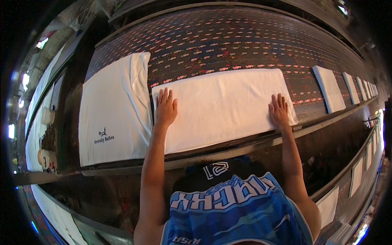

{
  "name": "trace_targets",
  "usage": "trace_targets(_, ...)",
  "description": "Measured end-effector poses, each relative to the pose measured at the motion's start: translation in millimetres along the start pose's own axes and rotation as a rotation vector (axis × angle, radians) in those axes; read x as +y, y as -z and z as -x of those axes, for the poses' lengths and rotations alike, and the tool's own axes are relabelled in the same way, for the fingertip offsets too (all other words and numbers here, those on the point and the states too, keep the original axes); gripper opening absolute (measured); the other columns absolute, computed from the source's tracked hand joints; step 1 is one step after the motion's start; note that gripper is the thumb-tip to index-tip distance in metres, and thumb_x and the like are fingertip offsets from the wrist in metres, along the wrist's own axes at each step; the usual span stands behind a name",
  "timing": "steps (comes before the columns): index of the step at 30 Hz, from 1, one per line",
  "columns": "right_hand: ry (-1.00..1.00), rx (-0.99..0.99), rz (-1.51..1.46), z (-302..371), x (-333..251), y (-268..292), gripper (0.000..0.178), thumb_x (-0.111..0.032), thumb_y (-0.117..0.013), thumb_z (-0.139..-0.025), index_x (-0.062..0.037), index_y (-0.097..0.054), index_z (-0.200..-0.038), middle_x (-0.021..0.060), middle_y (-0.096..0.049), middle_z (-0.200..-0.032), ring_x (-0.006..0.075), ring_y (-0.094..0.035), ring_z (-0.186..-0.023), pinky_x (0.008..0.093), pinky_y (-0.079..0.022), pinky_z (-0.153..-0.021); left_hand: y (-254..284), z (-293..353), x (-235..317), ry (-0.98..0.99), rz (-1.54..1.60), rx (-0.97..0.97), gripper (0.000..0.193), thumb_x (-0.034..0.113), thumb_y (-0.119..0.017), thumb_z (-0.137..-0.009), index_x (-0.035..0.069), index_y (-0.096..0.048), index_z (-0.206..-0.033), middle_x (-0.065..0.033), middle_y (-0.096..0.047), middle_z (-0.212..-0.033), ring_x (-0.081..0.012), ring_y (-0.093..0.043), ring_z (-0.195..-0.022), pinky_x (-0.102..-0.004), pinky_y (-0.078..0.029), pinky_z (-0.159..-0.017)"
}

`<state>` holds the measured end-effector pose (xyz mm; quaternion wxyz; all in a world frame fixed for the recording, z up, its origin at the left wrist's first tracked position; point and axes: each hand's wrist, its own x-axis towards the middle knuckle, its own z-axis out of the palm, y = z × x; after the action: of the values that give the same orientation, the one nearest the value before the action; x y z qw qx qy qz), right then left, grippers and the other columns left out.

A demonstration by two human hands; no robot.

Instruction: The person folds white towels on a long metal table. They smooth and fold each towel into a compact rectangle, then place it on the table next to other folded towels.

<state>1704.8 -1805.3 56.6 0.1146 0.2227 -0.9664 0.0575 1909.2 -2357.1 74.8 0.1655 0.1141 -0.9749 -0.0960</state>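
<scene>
A white towel lies flat on the long dark table, its near edge close to the table's front rail. My left hand rests palm down on the towel's left end, fingers stretched out. On its right end lies my right hand, also flat with the fingers extended. Just left of this towel is a second white towel with a small dark printed emblem near its lower left; its right side is rumpled and folded over at the top. Neither hand grips anything.
The long table carries rows of small pink and red marks. Farther right along it lies a folded white towel, with several more beyond. A wooden rail edges the near side. More tables with white cloths stand behind and at left.
</scene>
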Motion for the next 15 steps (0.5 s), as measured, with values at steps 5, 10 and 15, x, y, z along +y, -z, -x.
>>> trace_targets(5, -0.077, -0.064, -0.072, 3.1, 2.1, 5.6, 0.064, -0.048, -0.044, -0.113, -0.0249, -0.032, -0.172, 0.0176, -0.021, -0.179, 0.0412, -0.017, -0.165, 0.0582, -0.014, -0.132, -17.4, -12.0, -37.9, 0.186, -0.063, -0.158, 0.079, 0.054, -0.040, -0.113, -0.002, -0.029, -0.168, -0.0186, -0.017, -0.180, -0.0344, -0.012, -0.167, -0.0575, -0.009, -0.133)
trace_targets(10, -0.180, -0.087, 0.012, -1.2, -12.7, 5.6, 0.064, -0.045, -0.042, -0.114, -0.0227, -0.029, -0.172, 0.0173, -0.020, -0.180, 0.0416, -0.015, -0.166, 0.0585, -0.013, -0.132, -20.4, -7.2, -34.9, 0.203, -0.102, -0.195, 0.076, 0.050, -0.040, -0.113, -0.004, -0.033, -0.166, -0.0228, -0.020, -0.178, -0.0382, -0.012, -0.167, -0.0587, -0.009, -0.133)
trace_targets(15, -0.026, -0.046, -0.028, -9.8, -87.0, 5.2, 0.068, -0.046, -0.043, -0.113, -0.0151, -0.028, -0.172, 0.0182, -0.019, -0.179, 0.0438, -0.015, -0.165, 0.0604, -0.012, -0.132, 1.0, 47.7, -24.4, 0.296, -0.079, -0.112, 0.060, 0.032, -0.057, -0.109, -0.006, -0.049, -0.155, -0.0270, -0.037, -0.169, -0.0469, -0.036, -0.155, -0.0580, -0.032, -0.126)
